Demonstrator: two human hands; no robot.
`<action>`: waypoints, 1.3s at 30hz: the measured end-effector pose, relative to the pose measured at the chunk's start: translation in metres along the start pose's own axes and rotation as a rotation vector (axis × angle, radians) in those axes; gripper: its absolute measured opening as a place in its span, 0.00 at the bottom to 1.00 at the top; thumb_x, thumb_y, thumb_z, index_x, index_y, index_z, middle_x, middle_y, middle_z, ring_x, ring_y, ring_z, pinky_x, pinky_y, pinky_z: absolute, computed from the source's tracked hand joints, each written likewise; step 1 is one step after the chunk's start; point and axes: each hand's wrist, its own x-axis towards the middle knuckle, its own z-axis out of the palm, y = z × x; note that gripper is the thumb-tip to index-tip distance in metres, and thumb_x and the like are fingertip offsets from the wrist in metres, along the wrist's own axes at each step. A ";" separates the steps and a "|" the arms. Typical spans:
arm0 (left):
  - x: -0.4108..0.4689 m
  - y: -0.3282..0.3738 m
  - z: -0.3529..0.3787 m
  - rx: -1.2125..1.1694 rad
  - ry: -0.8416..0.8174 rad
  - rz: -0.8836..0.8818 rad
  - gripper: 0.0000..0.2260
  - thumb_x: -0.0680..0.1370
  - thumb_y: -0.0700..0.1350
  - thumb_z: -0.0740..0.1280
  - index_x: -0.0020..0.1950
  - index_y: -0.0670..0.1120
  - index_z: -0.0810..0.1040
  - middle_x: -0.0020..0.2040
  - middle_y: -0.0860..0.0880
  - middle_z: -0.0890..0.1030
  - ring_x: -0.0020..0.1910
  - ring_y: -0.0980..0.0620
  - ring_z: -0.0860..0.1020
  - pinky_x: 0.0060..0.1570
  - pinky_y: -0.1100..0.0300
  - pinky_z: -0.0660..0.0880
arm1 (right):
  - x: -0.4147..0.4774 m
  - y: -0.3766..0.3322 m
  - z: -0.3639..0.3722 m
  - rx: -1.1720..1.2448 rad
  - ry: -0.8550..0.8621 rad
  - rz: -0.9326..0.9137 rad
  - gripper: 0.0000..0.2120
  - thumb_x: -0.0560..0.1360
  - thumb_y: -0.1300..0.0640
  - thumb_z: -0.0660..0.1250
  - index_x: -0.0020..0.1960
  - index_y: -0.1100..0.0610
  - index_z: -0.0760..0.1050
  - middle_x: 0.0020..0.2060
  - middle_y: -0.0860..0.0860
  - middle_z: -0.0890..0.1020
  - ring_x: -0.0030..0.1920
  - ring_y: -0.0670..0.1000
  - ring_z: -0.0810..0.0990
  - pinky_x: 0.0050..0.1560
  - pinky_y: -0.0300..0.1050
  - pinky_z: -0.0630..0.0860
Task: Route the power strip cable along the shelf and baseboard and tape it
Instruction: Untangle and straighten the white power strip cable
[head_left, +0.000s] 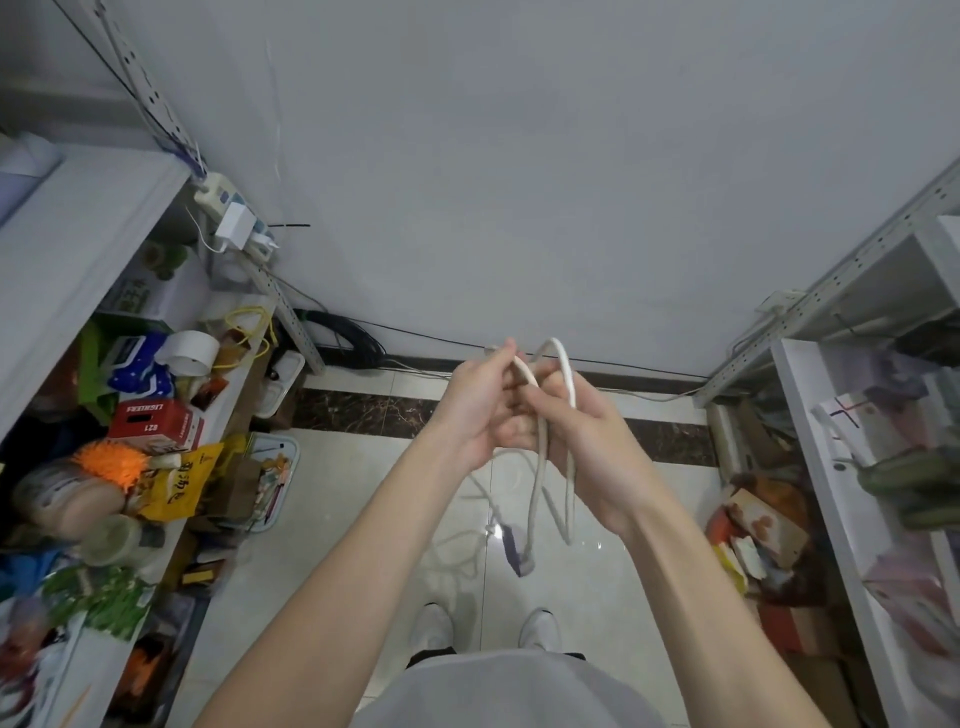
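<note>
Head view, cable (566, 374) looped between left hand (480, 402), right hand (582, 436)

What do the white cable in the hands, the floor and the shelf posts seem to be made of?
White cable: probably plastic-sheathed, smooth and matte; it bends in soft loops.
Floor: glazed tile, likely ceramic; glossy, with reflections and joint lines.
Shelf post: apparently painted metal; a thin angle strip with rows of punched holes.

left shelf (93, 228): tape roll (188, 352), red box (156, 423) | floor (337, 519): black cable coil (358, 340)
</note>
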 end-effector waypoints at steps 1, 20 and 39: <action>-0.007 0.002 0.003 0.107 0.023 0.067 0.12 0.86 0.49 0.58 0.51 0.43 0.76 0.45 0.47 0.87 0.36 0.51 0.83 0.31 0.61 0.77 | 0.001 0.003 -0.002 0.043 0.089 0.010 0.12 0.82 0.59 0.65 0.54 0.69 0.76 0.36 0.51 0.83 0.40 0.52 0.82 0.54 0.50 0.81; -0.021 -0.002 -0.003 0.094 0.194 0.159 0.27 0.86 0.57 0.51 0.52 0.40 0.83 0.41 0.41 0.86 0.37 0.47 0.83 0.34 0.60 0.78 | 0.018 -0.005 -0.002 -0.137 -0.084 -0.054 0.09 0.82 0.64 0.64 0.61 0.62 0.77 0.52 0.57 0.87 0.53 0.57 0.86 0.59 0.52 0.81; -0.036 -0.013 -0.003 0.162 -0.042 0.235 0.09 0.86 0.42 0.57 0.48 0.42 0.73 0.36 0.48 0.73 0.29 0.52 0.67 0.34 0.62 0.67 | 0.052 0.012 -0.040 -0.429 0.466 -0.019 0.09 0.81 0.53 0.64 0.46 0.53 0.80 0.38 0.48 0.83 0.41 0.51 0.80 0.41 0.44 0.72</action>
